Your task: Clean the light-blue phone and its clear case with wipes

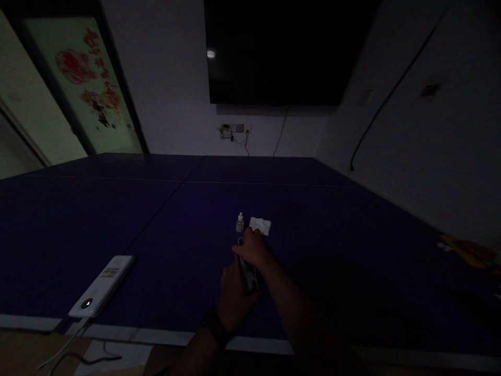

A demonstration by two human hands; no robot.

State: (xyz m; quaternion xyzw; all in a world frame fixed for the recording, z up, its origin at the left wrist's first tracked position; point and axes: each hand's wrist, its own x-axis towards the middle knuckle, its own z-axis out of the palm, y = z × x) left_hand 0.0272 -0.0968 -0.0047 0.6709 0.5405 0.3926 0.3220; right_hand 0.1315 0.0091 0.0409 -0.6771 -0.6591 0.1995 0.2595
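A dark smartphone (pixel 249 277) with a pale rim lies on the blue table in front of me. My left hand (pixel 231 295), with a dark band on its wrist, grips it by the lower part, fingers along the left edge and thumb across the bottom right. Bent over the phone's top end is my right hand (pixel 253 247), its fingers curled; whatever is under them is hidden. Just beyond the phone stands a small dropper bottle (pixel 240 224) with a white cap. A white folded tissue or cloth (pixel 263 225) lies right of the bottle, close to my right fingertips.
A white power bank (pixel 102 286) with a lit display and a cable lies at the table's (pixel 176 219) front left. An orange-yellow item (pixel 469 251) is at the right edge. Behind are a wall screen (pixel 282 52) and sockets (pixel 235 129). The room is dim.
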